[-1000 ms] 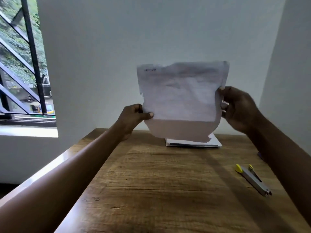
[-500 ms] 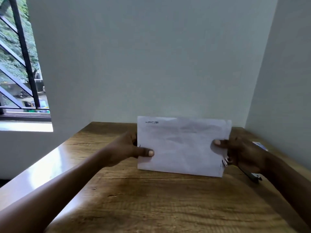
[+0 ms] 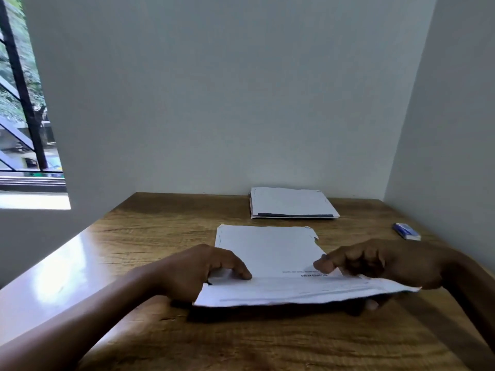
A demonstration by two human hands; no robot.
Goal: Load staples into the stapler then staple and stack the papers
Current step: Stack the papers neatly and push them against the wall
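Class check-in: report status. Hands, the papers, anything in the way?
Left hand and right hand both grip the sheets, near edge lifted off the table. Stack lies behind. Stapler not in view. Small box far right, clear.

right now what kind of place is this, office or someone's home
Probably a plain desk nook in a home or small office; which one cannot be told. A wooden desk sits in a corner of bare white walls, a barred window shows trees outside, and a paper stack and small staple box lie on it.
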